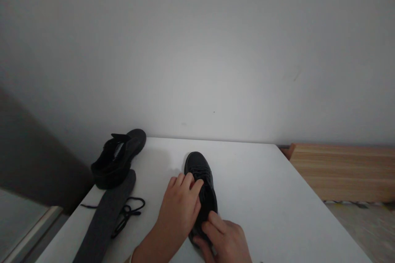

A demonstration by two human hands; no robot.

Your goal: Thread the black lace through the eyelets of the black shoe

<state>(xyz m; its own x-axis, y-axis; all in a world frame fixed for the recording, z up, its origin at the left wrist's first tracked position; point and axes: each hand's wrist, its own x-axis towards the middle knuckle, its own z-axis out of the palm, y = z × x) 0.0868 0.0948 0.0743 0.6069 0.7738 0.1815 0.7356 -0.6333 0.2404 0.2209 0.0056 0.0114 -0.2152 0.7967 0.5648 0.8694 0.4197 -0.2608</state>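
A black lace-up shoe [196, 162] rests on the white table, its toe pointing toward the wall. My left hand [181, 203] lies over its left side, with curled fingers gripping around the tongue and lace area. At the heel end, my right hand [227, 236] has its thumb and fingers closed on the rim of the opening. Both hands cover part of the shoe, so the inside is only partly visible. To the left is a second black shoe [119, 158] with its tongue raised. A grey insole [106, 218] and a loose black shoelace [127, 212] lie near it.
The white tabletop [262, 197] meets a pale wall [216, 57] at the back. Beyond its right edge is a wooden board [342, 170]. A grey panel with a light edge [37, 234] stands at the lower left.
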